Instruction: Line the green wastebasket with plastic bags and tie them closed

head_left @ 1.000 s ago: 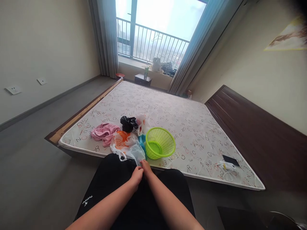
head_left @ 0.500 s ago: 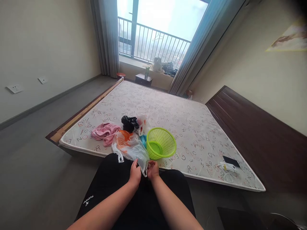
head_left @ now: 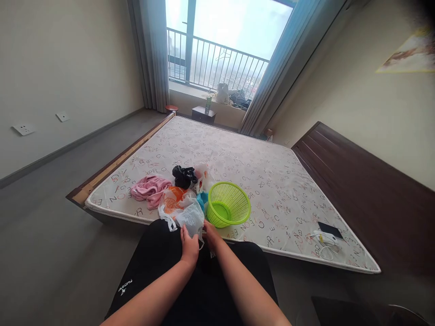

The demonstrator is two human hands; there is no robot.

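Note:
A thin white plastic bag [head_left: 192,218] hangs over the near edge of the mattress toward my lap. My left hand [head_left: 190,246] grips the bag's near end from the left, its fingers lying against the plastic. On the other side my right hand [head_left: 211,235] holds the bag's edge, with its fingertips partly hidden. An orange plastic bag [head_left: 174,195] lies against the white one. Just right of my hands stands a green plastic basket [head_left: 228,203], open side up and tilted toward me. A blue bag [head_left: 202,199] is tucked between the basket and the white bag.
A pink cloth [head_left: 150,190], a black plastic bag [head_left: 183,175] and a red-and-white bag [head_left: 204,174] lie on the mattress [head_left: 272,181]. Toward the right corner are a dark phone [head_left: 330,229] and a white power strip [head_left: 324,237] with its cord.
Both hands have shifted slightly, the right one moving left and higher along the bag. The white bag is bunched shorter between them; its near end no longer stretches out to a point.

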